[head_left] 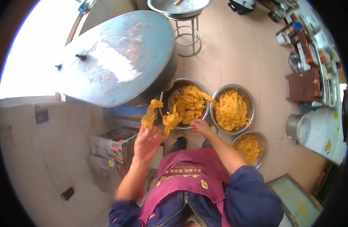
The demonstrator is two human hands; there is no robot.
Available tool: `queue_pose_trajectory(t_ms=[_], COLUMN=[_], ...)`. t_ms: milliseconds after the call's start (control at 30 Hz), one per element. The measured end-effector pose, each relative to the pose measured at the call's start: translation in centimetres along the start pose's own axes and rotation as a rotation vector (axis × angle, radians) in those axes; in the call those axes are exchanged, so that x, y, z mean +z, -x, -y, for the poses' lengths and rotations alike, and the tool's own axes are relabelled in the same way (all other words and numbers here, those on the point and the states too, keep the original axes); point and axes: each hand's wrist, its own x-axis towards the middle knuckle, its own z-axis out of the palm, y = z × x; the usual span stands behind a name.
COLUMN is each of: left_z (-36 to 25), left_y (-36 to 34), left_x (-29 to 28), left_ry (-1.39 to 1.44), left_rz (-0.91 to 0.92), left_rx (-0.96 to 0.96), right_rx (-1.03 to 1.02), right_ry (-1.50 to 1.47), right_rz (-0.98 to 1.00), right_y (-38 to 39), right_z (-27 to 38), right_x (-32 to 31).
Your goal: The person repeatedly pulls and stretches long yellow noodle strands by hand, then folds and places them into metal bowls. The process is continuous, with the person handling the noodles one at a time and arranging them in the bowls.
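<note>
My left hand [146, 145] is raised at the near left of the bowls. It is closed on a clump of wide, wavy yellow strips [149, 115], whose ends stick up and out past the fingers. Just beyond and to the right stands a round metal bowl [165, 102] with a heap of the same strips [189, 106]. My right hand [200, 126] is over that bowl's near rim, fingers curled in, with no strip showing in them. A second metal bowl [251, 102] beside it holds more strips [230, 111]; one bunch stretches across from heap to heap.
A third metal bowl [264, 155] holds smaller yellow pieces. At left, a large blue-grey lidded vessel [151, 49] overhangs a dusty metal machine [109, 147]. A basin [162, 4] rests on a round stand [193, 41]. Along the right are a cluttered counter and a metal pot [294, 126].
</note>
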Motion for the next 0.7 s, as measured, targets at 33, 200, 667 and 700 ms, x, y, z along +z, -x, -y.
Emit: queue_pose_trajectory(t_ms=[33,200,667,700], left_z=[0.0,0.6,0.7,0.6], left_y=[0.3,2.6,12.3,13.0], left_x=[0.4,2.6,3.8,3.9], left_ry=[-0.011,-0.050,-0.125,-0.104], left_rz=[-0.004,-0.053,-0.886,-0.939], left_rx=[0.000,0.018,0.131,0.160], right_rx=[0.011,-0.106,0.245,0.268], right_ry=[-0.029,-0.041,-0.113,-0.063], right_rz=[-0.022,-0.086,-0.001,-0.002], right_y=[-0.4,-6.4,-19.6,-19.7], right_z=[-0.9,-5.5,-5.8,-5.6], right_x=[0.2,0.5,2.2,2.9])
